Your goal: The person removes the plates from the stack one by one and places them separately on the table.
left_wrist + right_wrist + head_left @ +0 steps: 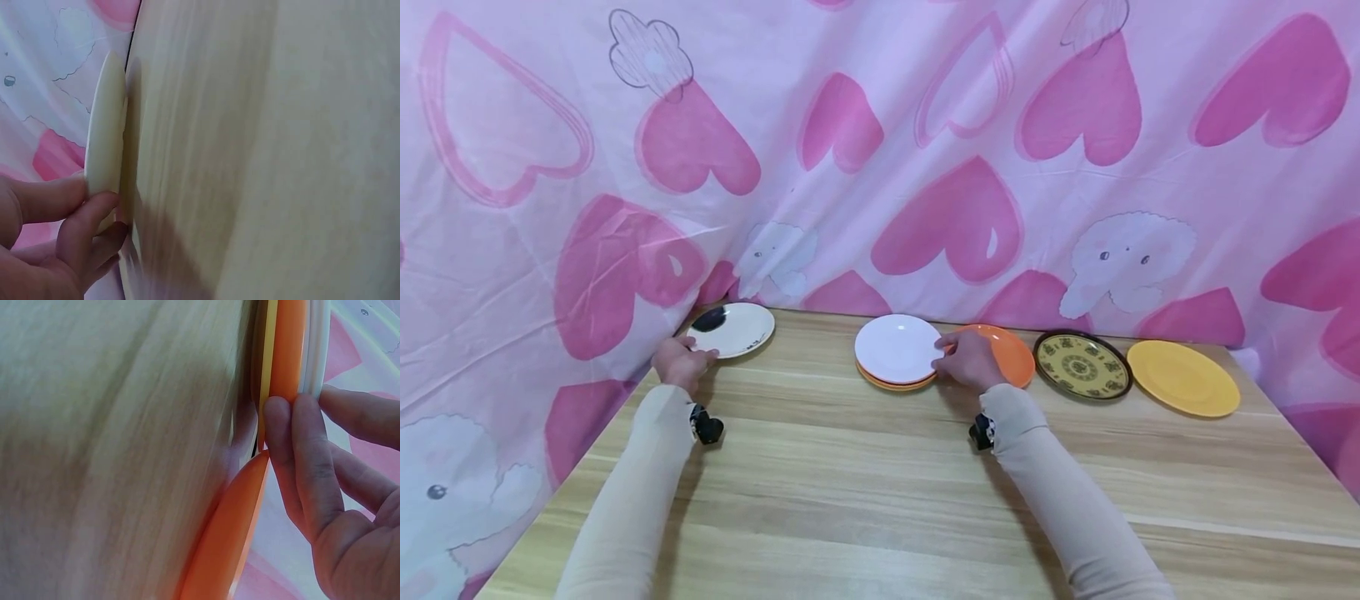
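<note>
At the far left of the table in the head view, my left hand [683, 364] pinches the near edge of a white plate [741, 333] with a black patch. In the left wrist view the thumb lies above this plate [107, 134], with curled fingers beneath its rim, which appears slightly raised. My right hand [972, 360] pinches the right edge of a round white plate [895, 346], topping a stack. In the right wrist view, an orange plate [290, 350] and a yellow plate [270, 356] lie under it; fingertips touch the stack's side.
Right of the stack lie another orange plate [1017, 357], partly behind the right hand, a dark-rimmed patterned plate [1082, 367] and a yellow plate [1183, 379]. They stand along the back of the wooden table [850, 500]. A pink heart-print curtain [820, 200] hangs behind and at the sides.
</note>
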Available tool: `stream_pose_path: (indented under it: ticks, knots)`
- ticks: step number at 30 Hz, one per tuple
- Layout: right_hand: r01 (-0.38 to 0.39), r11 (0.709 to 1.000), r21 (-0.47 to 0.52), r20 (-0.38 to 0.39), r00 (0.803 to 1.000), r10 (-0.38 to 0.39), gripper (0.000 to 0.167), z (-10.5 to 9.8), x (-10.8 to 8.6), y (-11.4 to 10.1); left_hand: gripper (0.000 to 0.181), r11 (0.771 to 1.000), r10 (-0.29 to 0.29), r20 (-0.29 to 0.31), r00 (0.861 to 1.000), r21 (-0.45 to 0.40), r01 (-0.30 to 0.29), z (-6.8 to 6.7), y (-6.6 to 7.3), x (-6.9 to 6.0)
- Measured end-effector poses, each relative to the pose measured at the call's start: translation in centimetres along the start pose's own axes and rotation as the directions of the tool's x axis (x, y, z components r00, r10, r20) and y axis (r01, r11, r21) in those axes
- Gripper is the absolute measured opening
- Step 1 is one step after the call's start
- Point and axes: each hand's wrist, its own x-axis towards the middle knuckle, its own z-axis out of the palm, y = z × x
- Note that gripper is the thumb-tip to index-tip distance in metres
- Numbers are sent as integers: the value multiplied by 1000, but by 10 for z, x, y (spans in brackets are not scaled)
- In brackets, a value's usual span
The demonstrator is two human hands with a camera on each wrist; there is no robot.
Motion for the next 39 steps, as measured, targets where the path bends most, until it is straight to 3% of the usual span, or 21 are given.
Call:
stream_pose_path:
  ticks: [7,14,25,32,36,39]
  knots:
    - [-7,1000,-3,1,1000,7,40,-1,-1,0,55,986,24,35,999,164,-29,-3,2,2]
    - [-19,1000,15,4,1000,19,40,-1,-1,1,57,968,78,24,997,238,-81,-3,-2,4]
    - [-24,1000,18,5,1000,23,41,0,-1,1,57,911,208,4,978,364,-195,-7,1,-5]
    - [-27,999,17,-2,1000,27,40,-1,-1,0,49,895,280,-36,959,371,-248,-8,8,-6]
    - [-13,1000,16,-1,1000,13,40,0,-1,0,54,909,294,-43,955,322,-266,-10,15,-5]
    - [2,1000,20,-2,1000,-2,40,0,-1,1,58,928,288,-15,958,253,-275,-10,23,-6]
